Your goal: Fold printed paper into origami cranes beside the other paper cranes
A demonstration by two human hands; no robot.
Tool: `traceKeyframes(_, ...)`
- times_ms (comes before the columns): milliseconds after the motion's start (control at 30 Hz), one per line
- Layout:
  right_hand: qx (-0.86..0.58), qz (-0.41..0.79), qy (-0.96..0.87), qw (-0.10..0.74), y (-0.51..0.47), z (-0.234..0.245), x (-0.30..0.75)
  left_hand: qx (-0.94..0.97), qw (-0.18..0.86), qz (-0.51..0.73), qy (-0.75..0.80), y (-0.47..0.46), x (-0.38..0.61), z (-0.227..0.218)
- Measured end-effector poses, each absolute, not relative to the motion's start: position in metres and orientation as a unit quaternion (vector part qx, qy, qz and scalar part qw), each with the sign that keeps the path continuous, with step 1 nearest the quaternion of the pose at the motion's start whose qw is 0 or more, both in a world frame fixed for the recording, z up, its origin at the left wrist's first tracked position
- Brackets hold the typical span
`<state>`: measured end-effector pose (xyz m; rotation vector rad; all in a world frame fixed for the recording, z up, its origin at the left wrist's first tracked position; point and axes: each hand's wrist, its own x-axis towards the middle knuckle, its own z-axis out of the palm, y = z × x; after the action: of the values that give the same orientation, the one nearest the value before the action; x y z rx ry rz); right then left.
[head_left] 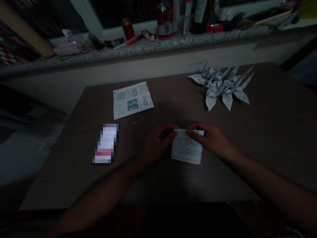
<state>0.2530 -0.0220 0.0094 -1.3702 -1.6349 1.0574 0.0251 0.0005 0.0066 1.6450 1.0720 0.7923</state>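
A small printed sheet of paper (pixel 186 150), apparently folded, is held between my two hands over the table. My left hand (pixel 159 140) pinches its upper left corner between thumb and fingers. At the top edge, toward the right, my right hand (pixel 210 135) grips the paper, thumb on the near face and fingers behind. Lines of text and a thin reddish line along the bottom show on the side facing me. Beyond my right hand sits a cluster of folded paper cranes (pixel 223 86), made from printed pages, with pointed tips sticking up and out.
Another printed sheet (pixel 133 100) lies flat at the back left of the brown table (pixel 168 99). A phone (pixel 106 143) with a lit, blurred screen rests left of my hands. Behind, a speckled stone windowsill (pixel 143 46) carries a red can (pixel 164 19), bottles and clutter.
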Motion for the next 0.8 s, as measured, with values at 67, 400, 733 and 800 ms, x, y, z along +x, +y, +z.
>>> traceKeyframes(67, -0.536, 0.41, -0.639, 0.369, -0.022, 0.01, 0.253, 0.677, 0.488, 0.328, 0.442, 0.001, 0.025, 0.006)
traceKeyframes(400, -0.558, 0.437, -0.583, 0.397, -0.019, 0.006, 0.256, 0.651, 0.467, 0.357, 0.48, 0.004, 0.024, 0.007)
traceKeyframes(733, -0.55, 0.502, -0.522, 0.415, -0.019, 0.0, 0.266, 0.643, 0.46, 0.38, 0.48, 0.008, 0.019, 0.007)
traceKeyframes(800, -0.559, 0.495, -0.524, 0.411, -0.019, 0.0, 0.267, 0.645, 0.457, 0.375, 0.485, 0.008, 0.019, 0.008)
